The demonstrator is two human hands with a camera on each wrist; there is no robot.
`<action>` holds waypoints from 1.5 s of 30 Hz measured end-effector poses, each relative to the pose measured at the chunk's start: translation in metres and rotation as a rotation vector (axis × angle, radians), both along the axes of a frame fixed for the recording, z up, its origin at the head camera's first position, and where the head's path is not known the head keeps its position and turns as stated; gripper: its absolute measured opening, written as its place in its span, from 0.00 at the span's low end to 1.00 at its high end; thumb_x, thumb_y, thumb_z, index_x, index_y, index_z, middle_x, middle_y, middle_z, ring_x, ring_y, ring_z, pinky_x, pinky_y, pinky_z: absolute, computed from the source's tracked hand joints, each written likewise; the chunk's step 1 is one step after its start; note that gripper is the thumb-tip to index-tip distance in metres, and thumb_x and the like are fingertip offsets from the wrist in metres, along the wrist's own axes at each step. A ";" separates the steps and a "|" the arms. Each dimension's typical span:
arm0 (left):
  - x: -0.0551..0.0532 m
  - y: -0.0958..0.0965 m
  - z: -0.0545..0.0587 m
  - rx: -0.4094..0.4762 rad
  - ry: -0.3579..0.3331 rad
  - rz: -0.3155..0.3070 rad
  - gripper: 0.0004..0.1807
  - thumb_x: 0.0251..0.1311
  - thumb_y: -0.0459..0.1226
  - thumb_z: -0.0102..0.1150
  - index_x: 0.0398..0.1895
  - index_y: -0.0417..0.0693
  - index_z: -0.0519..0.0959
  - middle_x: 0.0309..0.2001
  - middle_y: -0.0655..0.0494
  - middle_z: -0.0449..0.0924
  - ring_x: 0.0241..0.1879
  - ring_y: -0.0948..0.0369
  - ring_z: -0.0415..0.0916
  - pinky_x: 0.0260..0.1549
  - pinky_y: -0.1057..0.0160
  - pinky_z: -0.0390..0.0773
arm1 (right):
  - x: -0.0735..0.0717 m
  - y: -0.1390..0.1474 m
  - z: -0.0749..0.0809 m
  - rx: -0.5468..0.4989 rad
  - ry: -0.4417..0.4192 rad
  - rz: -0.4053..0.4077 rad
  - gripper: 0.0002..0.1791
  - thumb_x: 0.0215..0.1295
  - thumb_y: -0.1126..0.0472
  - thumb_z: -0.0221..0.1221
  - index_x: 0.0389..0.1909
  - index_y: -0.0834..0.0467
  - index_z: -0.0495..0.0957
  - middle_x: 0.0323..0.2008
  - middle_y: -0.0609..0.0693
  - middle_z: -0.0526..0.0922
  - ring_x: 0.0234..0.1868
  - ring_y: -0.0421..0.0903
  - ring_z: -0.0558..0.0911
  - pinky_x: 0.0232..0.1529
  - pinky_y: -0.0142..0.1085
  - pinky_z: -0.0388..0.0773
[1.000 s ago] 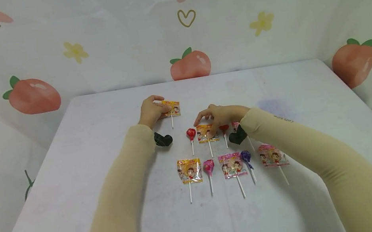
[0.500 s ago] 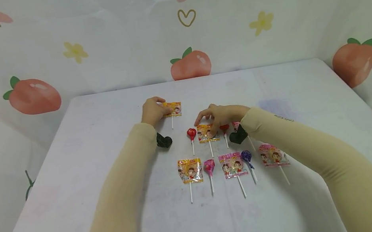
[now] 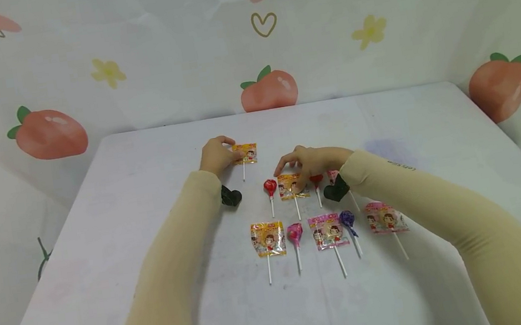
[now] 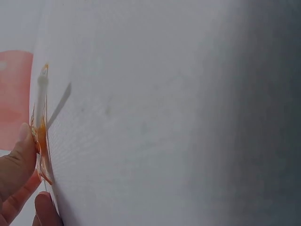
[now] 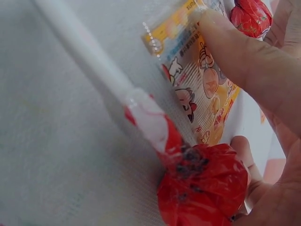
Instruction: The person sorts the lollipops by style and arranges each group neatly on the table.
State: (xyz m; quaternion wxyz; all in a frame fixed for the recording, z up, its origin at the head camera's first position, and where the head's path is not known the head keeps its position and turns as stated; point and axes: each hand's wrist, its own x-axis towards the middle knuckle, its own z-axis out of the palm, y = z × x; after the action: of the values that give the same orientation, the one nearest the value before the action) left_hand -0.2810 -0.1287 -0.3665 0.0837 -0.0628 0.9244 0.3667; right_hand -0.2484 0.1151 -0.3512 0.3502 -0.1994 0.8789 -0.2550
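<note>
At the back of the table my left hand pinches the left edge of an orange-wrapped flat lollipop, its white stick pointing towards me. The left wrist view shows the thumb against that wrapper edge-on, close over the table. My right hand holds a second orange flat lollipop in the back row, thumb on its wrapper and fingers at its far edge. A round red lollipop lies to its left. Another red one lies to its right, partly under the hand.
The front row has an orange flat lollipop, a round pink one, a pink flat one, a round purple one and another pink flat one. My right wrist partly covers a pink wrapper.
My left hand has shifted slightly right and nearer with its orange lollipop. The right hand stays at the same lollipop, and the rows look unchanged.
</note>
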 end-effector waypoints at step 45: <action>-0.001 0.001 -0.001 0.004 -0.011 0.016 0.26 0.55 0.43 0.70 0.56 0.48 0.77 0.67 0.45 0.68 0.64 0.51 0.64 0.67 0.52 0.62 | 0.012 -0.001 -0.004 -0.096 0.122 0.040 0.29 0.50 0.63 0.73 0.53 0.50 0.73 0.62 0.58 0.67 0.63 0.59 0.64 0.61 0.55 0.67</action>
State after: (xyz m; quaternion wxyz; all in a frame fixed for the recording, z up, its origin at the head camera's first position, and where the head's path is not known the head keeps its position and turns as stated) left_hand -0.2824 -0.1275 -0.3679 0.0860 -0.0719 0.9227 0.3687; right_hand -0.2366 0.1137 -0.3548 0.2912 -0.2484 0.8813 -0.2771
